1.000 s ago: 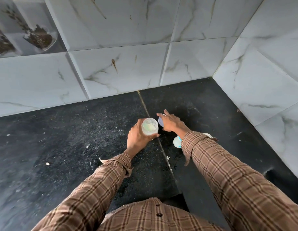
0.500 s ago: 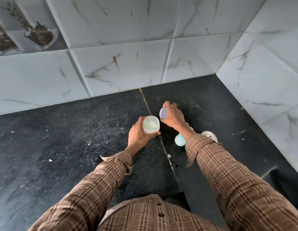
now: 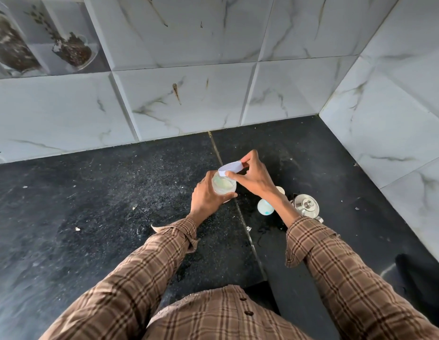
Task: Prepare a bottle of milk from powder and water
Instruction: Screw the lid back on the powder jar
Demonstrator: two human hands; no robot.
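A clear plastic jar [image 3: 223,184] with pale powder inside stands on the black stone counter [image 3: 115,204], seen from above. My left hand [image 3: 207,197] is wrapped around its side. My right hand [image 3: 251,177] holds a white round lid [image 3: 232,167] by its edge, tilted just above the far rim of the jar. A baby bottle [image 3: 264,207] with a pale blue-white top stands to the right of the jar, partly hidden behind my right wrist.
A small steel vessel with a knobbed lid [image 3: 307,207] sits right of the bottle. Marble-tiled walls [image 3: 189,94] close the counter at the back and right, forming a corner. A seam [image 3: 245,224] runs across the counter. Crumbs lie scattered on the left.
My right hand lifted the white lid off the counter and carried it left and up, over the jar's mouth. My left hand stayed on the jar.
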